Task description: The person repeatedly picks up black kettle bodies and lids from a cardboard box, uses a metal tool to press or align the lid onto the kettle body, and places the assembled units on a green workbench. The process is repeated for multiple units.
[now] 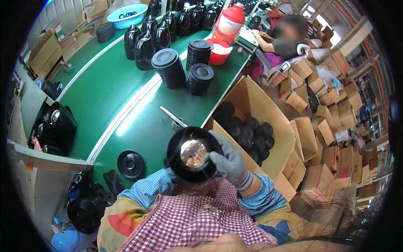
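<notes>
Fingers [215, 159] of my right hand [233, 164] grasp a black vessel [194, 153], which I judge unfinished, left ones I cannot tell, with black pitchers [144, 48] toward the worktop's [98, 88] far edge.

You have a bright, fairly sharp view. Overhead glare streaks the middle of your green table [96, 96], and the black container [175, 153] over its near edge shines inside. White light floods openings [322, 19] beyond its far right; a person's head [291, 29] there is blurred. Straight edges around it bend.
</notes>
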{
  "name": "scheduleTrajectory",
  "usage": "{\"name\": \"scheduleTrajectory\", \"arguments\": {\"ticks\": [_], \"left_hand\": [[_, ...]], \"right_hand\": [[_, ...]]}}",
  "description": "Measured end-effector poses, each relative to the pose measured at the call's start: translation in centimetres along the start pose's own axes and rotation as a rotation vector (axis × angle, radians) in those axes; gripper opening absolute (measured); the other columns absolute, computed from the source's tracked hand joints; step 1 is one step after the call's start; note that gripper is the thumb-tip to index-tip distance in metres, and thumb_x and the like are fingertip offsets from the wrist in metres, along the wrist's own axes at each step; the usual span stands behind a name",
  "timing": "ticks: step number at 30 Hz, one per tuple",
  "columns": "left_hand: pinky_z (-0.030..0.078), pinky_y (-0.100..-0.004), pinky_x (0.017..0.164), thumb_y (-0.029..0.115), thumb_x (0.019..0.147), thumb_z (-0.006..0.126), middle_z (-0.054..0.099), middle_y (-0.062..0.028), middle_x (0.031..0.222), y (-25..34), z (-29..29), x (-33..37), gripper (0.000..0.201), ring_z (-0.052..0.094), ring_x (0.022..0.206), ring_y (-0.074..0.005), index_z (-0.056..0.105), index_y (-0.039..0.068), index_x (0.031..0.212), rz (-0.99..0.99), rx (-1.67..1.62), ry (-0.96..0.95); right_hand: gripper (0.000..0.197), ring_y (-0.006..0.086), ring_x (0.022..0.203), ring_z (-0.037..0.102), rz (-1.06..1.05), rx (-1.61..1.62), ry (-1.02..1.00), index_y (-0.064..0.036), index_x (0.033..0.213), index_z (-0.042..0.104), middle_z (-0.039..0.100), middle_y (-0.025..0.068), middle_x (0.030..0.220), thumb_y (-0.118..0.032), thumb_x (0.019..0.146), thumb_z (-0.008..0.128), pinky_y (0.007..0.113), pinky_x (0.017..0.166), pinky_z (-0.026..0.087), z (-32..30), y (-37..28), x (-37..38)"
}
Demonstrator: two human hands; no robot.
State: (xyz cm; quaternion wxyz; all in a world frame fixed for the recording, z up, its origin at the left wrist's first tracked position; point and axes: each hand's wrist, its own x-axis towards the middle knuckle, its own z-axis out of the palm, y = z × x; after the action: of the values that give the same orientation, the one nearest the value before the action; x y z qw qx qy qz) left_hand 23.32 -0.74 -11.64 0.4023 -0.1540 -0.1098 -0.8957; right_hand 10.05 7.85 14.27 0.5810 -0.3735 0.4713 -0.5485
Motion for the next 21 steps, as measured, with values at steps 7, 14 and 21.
{"name": "scheduleTrajectory", "arguments": {"ticks": [7, 14, 21], "left_hand": [[0.047, -0.041, 0.11, 0.032, 0.101, 0.059, 0.047, -0.0205, 0.151, 4.6, 0.5, 0.4, 0.061, 0.055, 0.132, -0.0301, 0.041, 0.001, 0.15, 0.09, 0.139, 0.203], [0.048, -0.0417, 0.11, 0.03, 0.1, 0.063, 0.05, -0.0211, 0.149, 6.9, 1.0, 0.0, 0.061, 0.057, 0.13, -0.0299, 0.044, -0.001, 0.148, 0.132, 0.196, 0.233], [0.048, -0.0424, 0.109, 0.029, 0.098, 0.066, 0.052, -0.0216, 0.147, 7.7, 1.1, 0.3, 0.06, 0.059, 0.128, -0.0297, 0.046, -0.002, 0.146, 0.155, 0.227, 0.241]], "right_hand": [[0.096, 0.034, 0.143, 0.042, -0.256, -1.163, 0.12, -0.0049, 0.155, 0.038, 0.041, 0.0224, 0.156, -0.061, 0.084, 0.071, 0.043, 0.118, 0.032, -8.1, -0.6, 20.9], [0.127, 0.0402, 0.156, 0.009, 0.342, -1.547, 0.372, -0.026, 0.165, 0.008, 0.006, 0.0148, 0.171, -0.085, 0.069, 0.065, 0.061, 0.123, 0.011, -10.4, 0.3, 37.6], [0.111, 0.0418, 0.145, 0.035, -0.039, -1.622, 0.408, -0.0217, 0.16, 0.028, 0.032, 0.0211, 0.16, -0.067, 0.072, 0.076, 0.051, 0.118, 0.03, -9.8, 1.9, 36.8]]}}
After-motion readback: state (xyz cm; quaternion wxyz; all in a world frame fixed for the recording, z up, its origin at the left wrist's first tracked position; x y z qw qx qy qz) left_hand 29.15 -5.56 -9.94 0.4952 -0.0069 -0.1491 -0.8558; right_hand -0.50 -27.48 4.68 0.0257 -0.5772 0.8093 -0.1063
